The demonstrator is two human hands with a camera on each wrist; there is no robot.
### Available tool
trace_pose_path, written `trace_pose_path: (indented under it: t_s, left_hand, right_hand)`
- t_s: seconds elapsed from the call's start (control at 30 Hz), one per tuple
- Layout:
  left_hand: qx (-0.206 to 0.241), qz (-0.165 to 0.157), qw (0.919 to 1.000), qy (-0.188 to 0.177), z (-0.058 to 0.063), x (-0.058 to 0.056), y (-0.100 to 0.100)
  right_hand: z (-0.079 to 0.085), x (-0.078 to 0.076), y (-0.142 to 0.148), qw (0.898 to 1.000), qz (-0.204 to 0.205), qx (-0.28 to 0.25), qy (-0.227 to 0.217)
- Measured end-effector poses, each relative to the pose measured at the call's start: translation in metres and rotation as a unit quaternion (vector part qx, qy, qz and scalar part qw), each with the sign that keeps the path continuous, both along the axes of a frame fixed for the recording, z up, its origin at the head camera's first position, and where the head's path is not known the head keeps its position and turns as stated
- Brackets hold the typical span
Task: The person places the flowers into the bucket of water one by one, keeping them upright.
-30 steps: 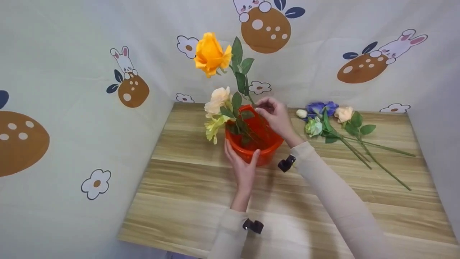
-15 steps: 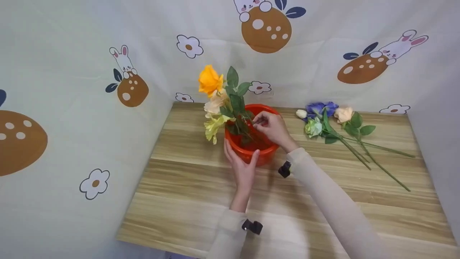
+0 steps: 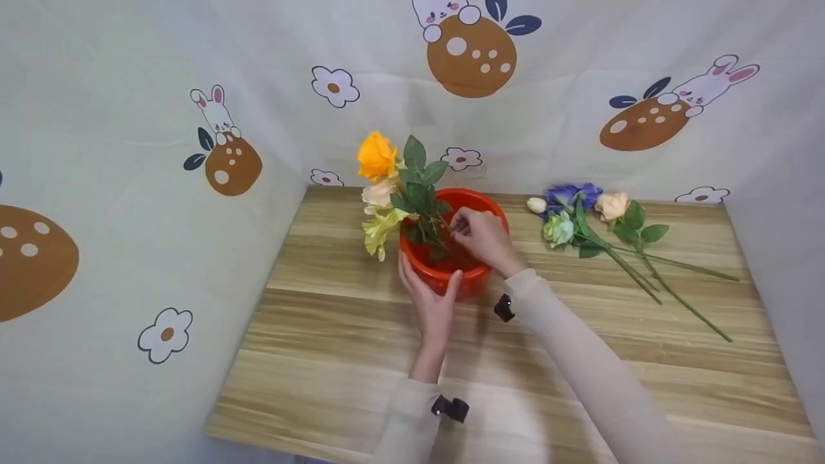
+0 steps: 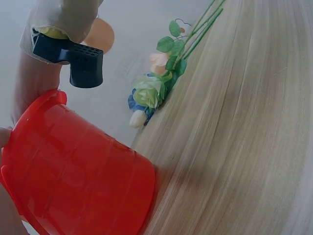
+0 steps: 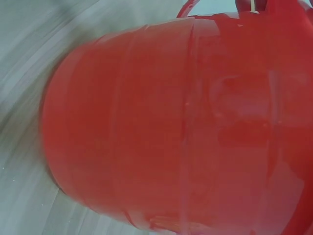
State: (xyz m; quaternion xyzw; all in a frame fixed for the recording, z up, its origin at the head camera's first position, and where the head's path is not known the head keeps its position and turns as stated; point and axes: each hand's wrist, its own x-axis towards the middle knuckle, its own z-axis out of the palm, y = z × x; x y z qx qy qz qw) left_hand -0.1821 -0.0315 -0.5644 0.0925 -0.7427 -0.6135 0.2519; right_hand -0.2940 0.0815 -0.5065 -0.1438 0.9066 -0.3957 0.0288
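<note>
An orange rose [image 3: 376,156] with green leaves [image 3: 419,169] leans left out of a red bucket [image 3: 465,283]. My right hand [image 3: 485,238] is in the bucket's mouth, thumb and fingertips pinching at the rose's stem, which they partly hide. My left hand [image 3: 433,310] holds the bucket's near side, fingers at the left and thumb at the front near the rim. Below the rose, a peach flower [image 3: 379,194] and a yellow-green flower [image 3: 381,231] hang over the bucket's left rim. In the right wrist view the bucket wall [image 5: 146,122] fills most of the picture.
Right of the bucket lie a purple flower [image 3: 571,197], a white bud [image 3: 536,205], a pale green flower [image 3: 558,229] and a peach rose [image 3: 612,205], their long stems pointing to the right. A patterned cloth [image 3: 561,90] stands behind the wooden table [image 3: 322,361].
My right hand has moved down into the bucket's mouth, and the orange rose has sunk with it, from high above the rim to just above the peach flower. My left hand stays on the bucket.
</note>
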Motion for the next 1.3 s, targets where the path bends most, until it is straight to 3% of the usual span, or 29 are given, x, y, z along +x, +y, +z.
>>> trace_pose_path:
  t_s: [0.2, 0.37, 0.83, 0.97, 1.13, 1.3]
  left_hand:
    - [-0.004, 0.0, 1.0, -0.003, -0.001, 0.0, 0.0]
    - [-0.007, -0.001, 0.9999, -0.014, -0.001, 0.001, -0.001]
    - [-0.004, 0.0, 1.0, -0.007, -0.001, 0.0, 0.0]
    - [-0.004, 0.0, 1.0, -0.008, 0.0, -0.001, 0.0]
    - [-0.004, 0.0, 1.0, -0.004, 0.0, -0.001, 0.0]
    - [-0.004, 0.004, 1.0, -0.002, 0.0, 0.0, 0.0]
  right_hand:
    - [-0.003, -0.001, -0.002, 0.999, -0.004, 0.031, 0.038]
    - [-0.004, -0.002, -0.003, 0.999, -0.007, 0.029, 0.041]
    - [-0.006, -0.001, 0.0, 0.991, -0.034, -0.105, 0.074]
    - [-0.006, -0.001, 0.003, 0.981, -0.033, -0.178, 0.073]
    - [-0.003, 0.0, 0.012, 0.957, -0.032, -0.282, 0.061]
    - [0.001, 0.002, 0.027, 0.944, -0.04, -0.323, 0.06]
